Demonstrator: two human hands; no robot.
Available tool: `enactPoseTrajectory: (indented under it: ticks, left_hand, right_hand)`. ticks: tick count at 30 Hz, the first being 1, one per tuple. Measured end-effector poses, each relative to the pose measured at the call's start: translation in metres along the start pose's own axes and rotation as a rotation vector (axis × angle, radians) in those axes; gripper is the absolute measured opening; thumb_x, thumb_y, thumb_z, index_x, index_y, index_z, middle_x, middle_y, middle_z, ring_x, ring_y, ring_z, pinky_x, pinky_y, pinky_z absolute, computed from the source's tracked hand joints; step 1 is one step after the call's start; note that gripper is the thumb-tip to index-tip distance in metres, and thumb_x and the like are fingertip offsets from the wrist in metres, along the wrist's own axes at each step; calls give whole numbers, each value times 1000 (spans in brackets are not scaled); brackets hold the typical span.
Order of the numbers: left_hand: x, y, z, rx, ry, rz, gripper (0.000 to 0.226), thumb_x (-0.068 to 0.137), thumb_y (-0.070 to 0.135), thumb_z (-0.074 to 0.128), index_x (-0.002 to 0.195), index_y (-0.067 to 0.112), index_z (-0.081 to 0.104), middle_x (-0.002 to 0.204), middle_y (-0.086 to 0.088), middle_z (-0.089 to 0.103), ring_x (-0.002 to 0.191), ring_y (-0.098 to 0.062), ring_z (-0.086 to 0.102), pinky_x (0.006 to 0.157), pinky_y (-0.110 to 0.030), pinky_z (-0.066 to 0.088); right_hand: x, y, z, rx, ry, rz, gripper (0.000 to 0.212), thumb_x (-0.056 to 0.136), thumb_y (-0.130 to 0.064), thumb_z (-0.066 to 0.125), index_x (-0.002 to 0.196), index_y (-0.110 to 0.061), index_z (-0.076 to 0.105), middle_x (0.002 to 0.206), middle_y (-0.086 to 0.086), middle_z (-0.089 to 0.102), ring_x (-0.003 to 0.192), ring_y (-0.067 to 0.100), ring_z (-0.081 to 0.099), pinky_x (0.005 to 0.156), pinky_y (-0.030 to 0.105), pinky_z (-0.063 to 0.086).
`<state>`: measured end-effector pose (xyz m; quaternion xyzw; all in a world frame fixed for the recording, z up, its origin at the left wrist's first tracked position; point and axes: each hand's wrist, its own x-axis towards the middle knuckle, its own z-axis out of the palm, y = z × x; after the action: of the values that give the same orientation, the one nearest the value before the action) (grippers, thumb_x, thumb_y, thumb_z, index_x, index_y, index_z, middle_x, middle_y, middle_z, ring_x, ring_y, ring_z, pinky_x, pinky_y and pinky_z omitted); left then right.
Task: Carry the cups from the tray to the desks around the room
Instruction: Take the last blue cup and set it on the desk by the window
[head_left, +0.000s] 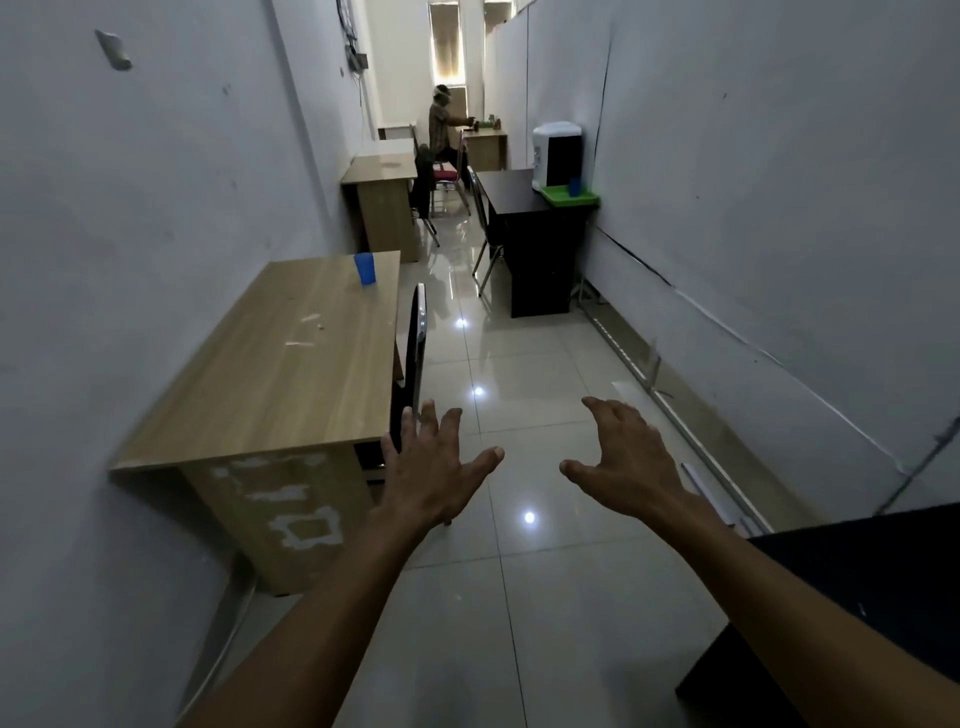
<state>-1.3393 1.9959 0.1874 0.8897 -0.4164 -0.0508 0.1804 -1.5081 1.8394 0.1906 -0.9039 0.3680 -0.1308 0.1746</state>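
A light wood-grain desk at ten o'clock carries one upright blue plastic cup near its far edge. At one o'clock, a green plastic tray on a black desk holds another blue cup beside a white water dispenser. The left hand and right hand reach forward, fingers spread, grasping nothing.

A white water dispenser stands against the right wall. Beyond it, a person sits on a red chair; nearer it, a black chair faces away.
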Motion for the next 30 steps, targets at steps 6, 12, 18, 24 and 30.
enactPoseTrajectory:
  ticks: [6,12,18,24,30]
  left_hand:
    - [150,-14,11,-8,30,42,83,85,72,38,151,25,17,163,-9,2,148,-31,-6,114,-59,0]
    - [304,-20,11,-66,0,104,84,86,70,40,151,23,17,162,-11,2,148,-31,-6,117,-59,1]
    - [441,-13,21,-44,-34,141,83,87,69,40,151,22,17,163,-10,1,148,-31,-8,116,-57,-1]
    - [574,-4,53,-50,-65,168,82,88,68,40,151,22,16,163,-9,1,149,-30,-6,116,-56,0]
    - [722,22,81,-23,-49,153,81,87,69,37,151,23,17,163,-9,4,149,-29,-7,115,-58,-2]
  right_hand:
    - [138,2,20,4,33,11,89,78,-47,71,150,-21,25,157,10,31,147,30,22,118,53,23]
    - [278,-1,24,55,43,66,88,80,-44,71,150,-19,24,158,9,30,147,28,21,117,51,25]
    - [396,14,27,60,42,119,88,80,-43,71,150,-18,25,158,10,29,147,28,20,117,52,25]
    - [521,48,39,100,44,136,87,81,-41,71,150,-19,24,158,10,27,149,28,15,119,48,22]
    - [668,99,42,100,57,117,86,79,-42,71,149,-19,26,156,9,31,147,27,19,117,47,25]
